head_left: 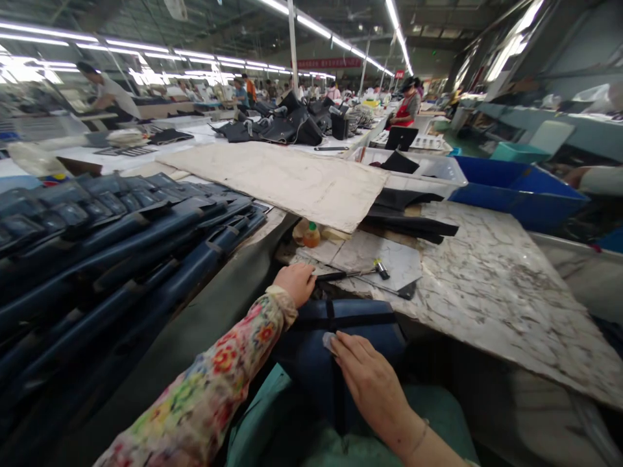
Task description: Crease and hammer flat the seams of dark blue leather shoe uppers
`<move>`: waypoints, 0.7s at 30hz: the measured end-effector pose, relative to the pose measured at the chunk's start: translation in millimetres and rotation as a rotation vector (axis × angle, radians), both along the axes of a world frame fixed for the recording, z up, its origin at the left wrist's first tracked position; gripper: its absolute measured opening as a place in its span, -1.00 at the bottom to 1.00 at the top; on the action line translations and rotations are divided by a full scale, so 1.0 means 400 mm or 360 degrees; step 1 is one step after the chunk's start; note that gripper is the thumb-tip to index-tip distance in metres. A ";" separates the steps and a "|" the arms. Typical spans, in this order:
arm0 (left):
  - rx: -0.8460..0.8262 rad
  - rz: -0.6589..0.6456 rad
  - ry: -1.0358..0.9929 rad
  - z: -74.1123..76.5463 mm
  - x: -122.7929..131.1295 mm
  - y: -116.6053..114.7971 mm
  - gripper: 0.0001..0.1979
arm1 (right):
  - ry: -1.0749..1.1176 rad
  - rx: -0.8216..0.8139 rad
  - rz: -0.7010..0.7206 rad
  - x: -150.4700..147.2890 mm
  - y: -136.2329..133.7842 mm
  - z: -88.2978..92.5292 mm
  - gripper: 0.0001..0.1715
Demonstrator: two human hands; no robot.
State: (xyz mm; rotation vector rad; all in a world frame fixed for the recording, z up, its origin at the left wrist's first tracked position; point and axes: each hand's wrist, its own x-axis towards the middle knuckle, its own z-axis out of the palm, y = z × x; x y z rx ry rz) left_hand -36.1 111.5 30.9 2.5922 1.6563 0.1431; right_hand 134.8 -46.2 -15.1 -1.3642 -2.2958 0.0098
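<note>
On my lap lies a dark blue leather-like panel (311, 353) crossed by black straps, over green cloth (263, 415). My left hand (296, 284), in a floral sleeve, is closed at the handle end of a hammer (335, 275). The hammer's head rests on a pale board (396, 256) at the bench edge. My right hand (367, 373) presses on the panel near where the straps meet. Its fingertips pinch a small whitish, translucent piece (329, 341), whose kind I cannot make out.
Blue strapped pieces (121, 259) are stacked at left. Ahead are a large cream sheet (292, 175), an orange bottle with a green cap (311, 235) and black strips (413, 224). A marbled bench top (491, 279), a white bin (448, 170) and a blue bin (516, 188) stand right.
</note>
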 end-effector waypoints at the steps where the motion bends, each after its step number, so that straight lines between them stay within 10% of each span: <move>1: -0.0051 -0.0029 0.0017 -0.013 0.031 0.038 -0.75 | 0.0025 -0.0002 -0.0003 -0.003 0.000 0.002 -0.58; 11: -0.0519 -0.0105 0.0148 -0.189 0.174 0.187 -0.67 | 0.0110 -0.0056 -0.0061 -0.009 0.003 0.007 -0.60; 21: -0.0518 -0.0044 -0.0157 -0.072 0.109 0.085 -0.73 | 0.0079 0.0011 -0.0056 -0.004 -0.002 0.002 -0.59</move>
